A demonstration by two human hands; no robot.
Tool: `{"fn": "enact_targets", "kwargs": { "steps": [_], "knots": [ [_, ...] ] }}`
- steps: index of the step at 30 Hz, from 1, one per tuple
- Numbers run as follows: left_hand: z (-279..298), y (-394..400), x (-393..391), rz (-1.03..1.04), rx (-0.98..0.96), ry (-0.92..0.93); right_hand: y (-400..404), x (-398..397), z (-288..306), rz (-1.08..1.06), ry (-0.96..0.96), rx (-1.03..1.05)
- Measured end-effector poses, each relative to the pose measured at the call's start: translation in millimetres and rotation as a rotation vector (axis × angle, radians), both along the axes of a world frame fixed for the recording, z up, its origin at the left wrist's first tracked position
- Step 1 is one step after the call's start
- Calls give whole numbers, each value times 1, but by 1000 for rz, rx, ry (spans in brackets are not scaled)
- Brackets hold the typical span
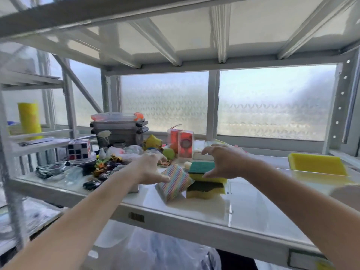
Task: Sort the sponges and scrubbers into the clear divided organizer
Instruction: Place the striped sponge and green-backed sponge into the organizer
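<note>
Both hands are reaching over the white shelf (194, 209) toward a small pile of sponges at its middle. The left hand (151, 168) is spread wide, thumb low and fingers fanned, and is holding nothing; it is hovering just left of the striped scrubber (175, 183), with the thumb tip appearing to meet that scrubber's upper left edge. The right hand (224, 162) is likewise wide open and empty, arching above the stack of sponges (206, 184), thumb low at the stack's right side and fingers curling over its far edge.

Taking the stack as the landmark: the striped scrubber is leaning tilted against its left side, touching it. A lone yellow sponge (317, 164) is lying well to the right of the stack. It seems to be sitting behind a clear wall, which is probably part of the clear organizer (253, 191), though the walls are hard to trace and I cannot tell which compartment holds what. The stack itself may also be standing inside that organizer, since a faint clear edge is running along the shelf front below it. To the left of the stack, clutter is crowding the shelf: a puzzle cube (78, 151) and grey boxes (118, 131) farther back.

The step in hand looks like the approach before a pickup. The next move is calling for each hand to close, the left on the scrubber, the right on the top sponge, without toppling the stack.
</note>
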State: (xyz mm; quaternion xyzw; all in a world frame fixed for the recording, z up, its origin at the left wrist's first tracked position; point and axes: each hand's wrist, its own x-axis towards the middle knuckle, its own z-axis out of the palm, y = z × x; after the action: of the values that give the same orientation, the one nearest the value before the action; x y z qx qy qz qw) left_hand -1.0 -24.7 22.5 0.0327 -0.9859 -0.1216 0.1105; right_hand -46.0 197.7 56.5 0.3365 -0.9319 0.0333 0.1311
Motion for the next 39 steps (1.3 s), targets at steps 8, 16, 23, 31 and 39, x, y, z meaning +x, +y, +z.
{"fn": "enact_targets", "kwargs": {
  "steps": [8, 16, 23, 31, 39],
  "knots": [
    [-23, -6, -4, -67, 28, -2, -30, -33, -13, -99, -129, 118],
    [-49, 12, -25, -107, 51, -46, -32, -59, -13, -206, -228, 347],
    [-45, 11, -25, -57, -1, 74, -29, -65, -16, -104, -173, 159],
    [-2, 3, -22, 34, 99, 701, -20, -42, 24, 63, 83, -275],
    [29, 51, -25, -134, 146, 902, 45, -25, 56, -41, 96, -374]
  ]
}}
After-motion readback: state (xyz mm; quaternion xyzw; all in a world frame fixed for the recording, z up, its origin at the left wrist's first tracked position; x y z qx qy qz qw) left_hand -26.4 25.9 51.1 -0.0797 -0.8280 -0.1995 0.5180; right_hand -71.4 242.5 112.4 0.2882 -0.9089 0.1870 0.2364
